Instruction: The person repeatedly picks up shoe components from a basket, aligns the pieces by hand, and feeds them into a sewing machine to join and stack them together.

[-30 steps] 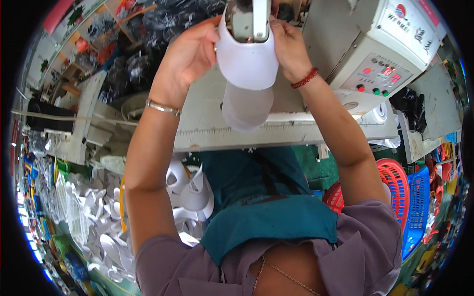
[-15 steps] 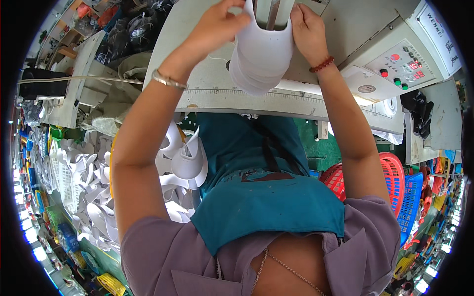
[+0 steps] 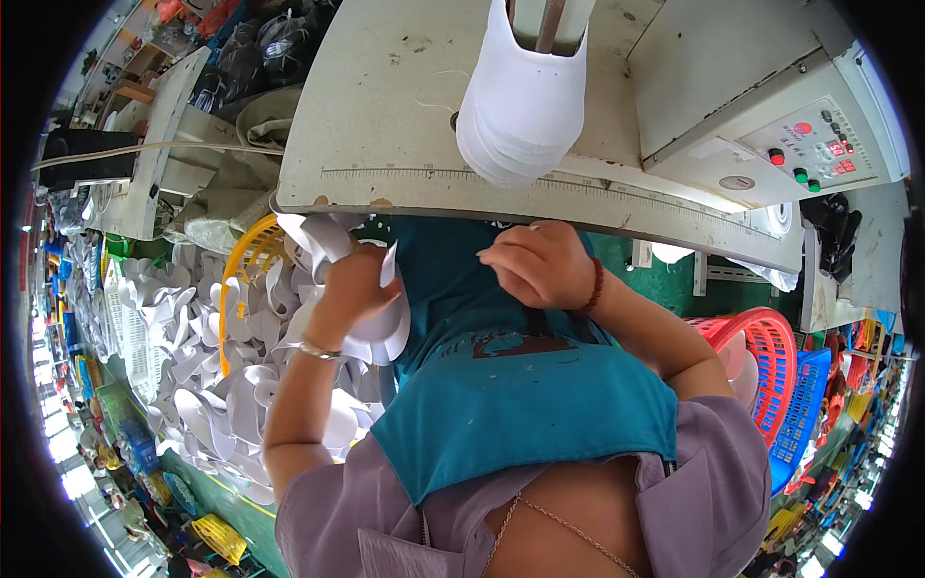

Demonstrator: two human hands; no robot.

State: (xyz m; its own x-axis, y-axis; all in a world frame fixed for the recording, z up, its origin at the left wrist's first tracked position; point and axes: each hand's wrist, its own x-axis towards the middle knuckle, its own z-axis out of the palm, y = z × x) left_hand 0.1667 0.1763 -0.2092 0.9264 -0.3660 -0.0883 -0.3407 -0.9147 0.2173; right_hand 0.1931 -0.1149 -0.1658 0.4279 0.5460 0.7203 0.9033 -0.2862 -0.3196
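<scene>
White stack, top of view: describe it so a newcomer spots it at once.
Find the pale table at the top. Near its middle, the white stack curves around a metal post. Unlike the loose white pieces lower left, its layers nest together.

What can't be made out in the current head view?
All in the head view:
- Left hand: its own back hides most fingers; grip on a white piece unclear.
- Right hand: curled fingers hide the palm; can't tell if it's empty.
- Metal bar: upper end cut off by the top edge.
- Red basket: the right arm hides part.
</scene>
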